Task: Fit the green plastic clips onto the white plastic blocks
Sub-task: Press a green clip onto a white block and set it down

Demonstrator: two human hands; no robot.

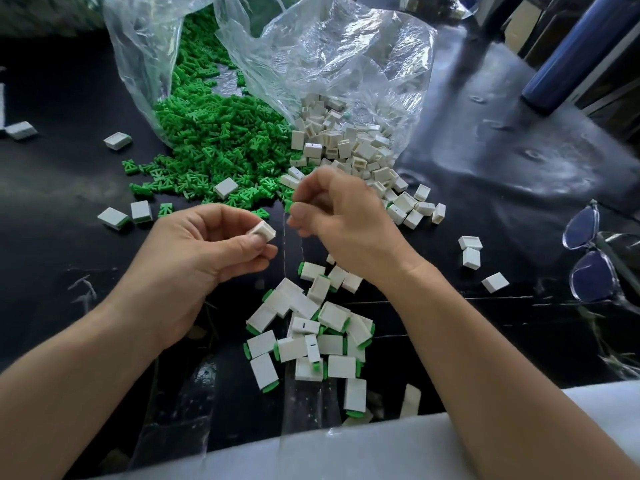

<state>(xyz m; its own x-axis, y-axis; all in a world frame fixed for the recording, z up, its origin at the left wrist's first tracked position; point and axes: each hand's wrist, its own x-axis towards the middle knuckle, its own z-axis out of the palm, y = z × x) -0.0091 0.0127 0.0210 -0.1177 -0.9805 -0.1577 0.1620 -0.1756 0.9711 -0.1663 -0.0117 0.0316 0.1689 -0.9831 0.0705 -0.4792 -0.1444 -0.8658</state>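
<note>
My left hand [211,247] pinches a white plastic block [262,232] between thumb and fingers, its open end facing right. Just to its right, my right hand [343,216] is closed around a green clip [289,206], of which only a small edge shows at the fingertips. Clip and block are a short gap apart. A heap of green clips [214,140] spills from a clear bag behind the hands, with a heap of white blocks [353,147] beside it. Several blocks with green clips fitted [311,337] lie below my hands.
Clear plastic bags [332,53] stand open at the back. Loose white blocks [117,140] are scattered left and right on the black table [69,188]. Clear-framed glasses [588,258] lie at the right edge, and a dark blue bottle [568,57] stands at the back right.
</note>
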